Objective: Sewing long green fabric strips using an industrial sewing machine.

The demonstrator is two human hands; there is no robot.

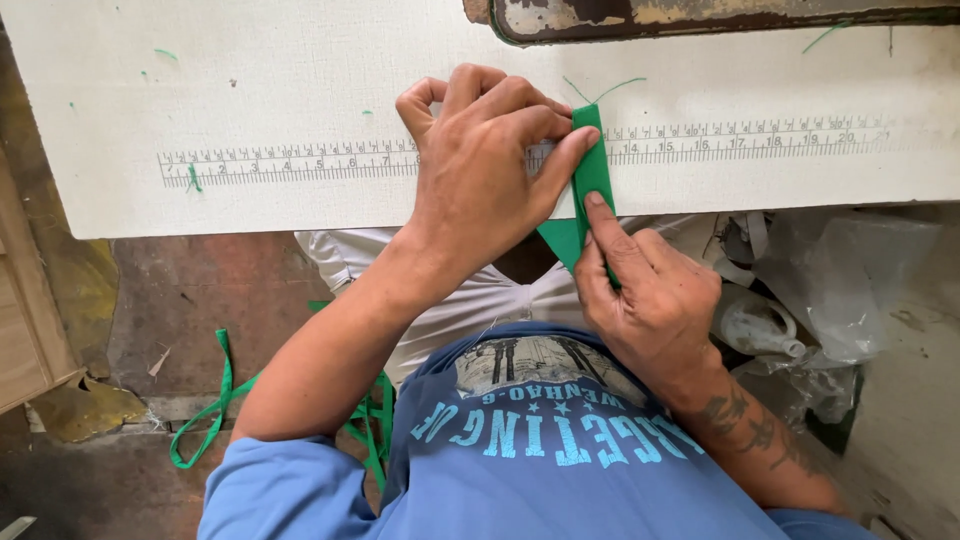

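Observation:
A narrow green fabric strip [590, 180] lies folded across the front edge of a white work table [250, 90], over a ruler scale [290, 162] printed along the tabletop. My left hand [485, 165] presses on the strip's upper end, thumb and fingertips pinching its fold. My right hand [645, 285] holds the lower end at the table's edge, the index finger laid flat along the fabric. Both hands touch the strip; part of it is hidden under my fingers.
A rusty metal machine base [720, 15] sits at the table's far edge. More green strips [215, 410] lie on the floor at my left. Clear plastic bags and a white object [800, 300] are at my right. A wooden box edge [25, 320] stands far left.

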